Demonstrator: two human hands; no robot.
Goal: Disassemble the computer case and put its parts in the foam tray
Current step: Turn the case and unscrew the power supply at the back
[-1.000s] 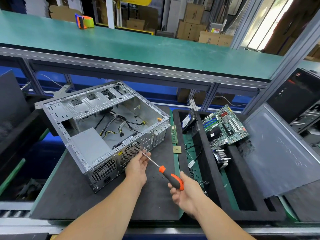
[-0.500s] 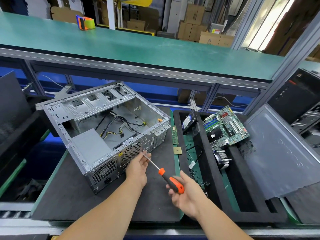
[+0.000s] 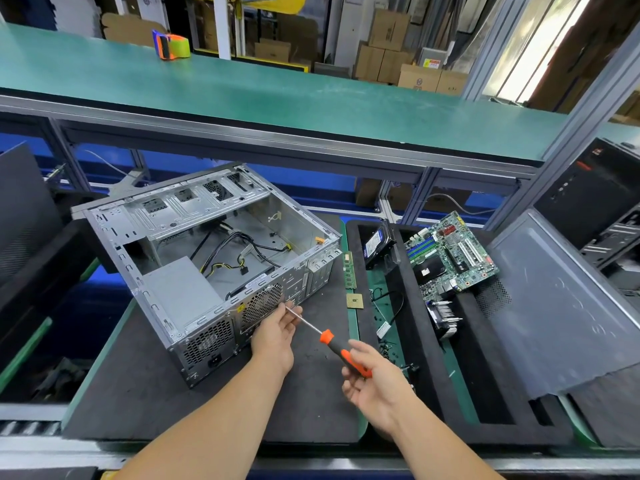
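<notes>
My right hand (image 3: 372, 382) grips the screwdriver (image 3: 341, 351) handle; its shaft runs up-left to the computer case (image 3: 207, 265) rear panel on the desk (image 3: 138, 393), where my left hand (image 3: 277, 330) pinches the tip. Foam tray (image 3: 408, 341) lies right.

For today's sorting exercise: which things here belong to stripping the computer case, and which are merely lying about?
Belonging: computer case, screwdriver in right hand, left hand at its tip, foam tray, motherboard, hard drive.

Lying about: tape dispenser, cardboard boxes.
</notes>
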